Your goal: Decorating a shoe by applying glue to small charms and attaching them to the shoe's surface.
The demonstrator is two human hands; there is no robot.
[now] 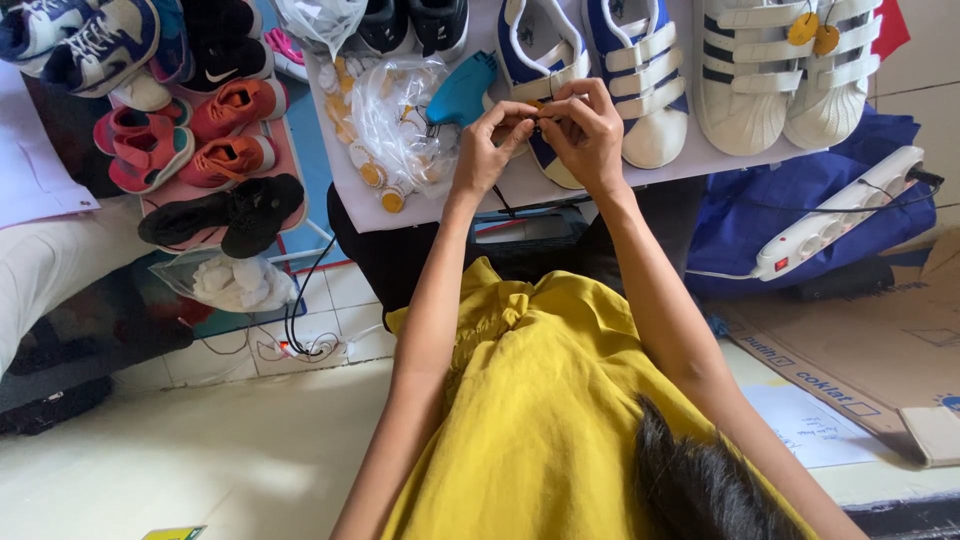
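Both hands (540, 135) meet over a shoe (545, 70); the bag (395, 125) lies at nine o'clock, the power strip (840, 215) at four.

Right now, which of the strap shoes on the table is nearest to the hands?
The blue and white strap shoe just behind the hands; the all-white pair with yellow tags lies further right.

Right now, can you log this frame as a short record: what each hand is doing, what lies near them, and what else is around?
left hand: pinching a small item together with the right, too small to identify
right hand: fingertips meeting the left's over a blue-and-white shoe
beside hands: teal tool, clear bag of round tags
further off: white strap shoes, power strip, cardboard
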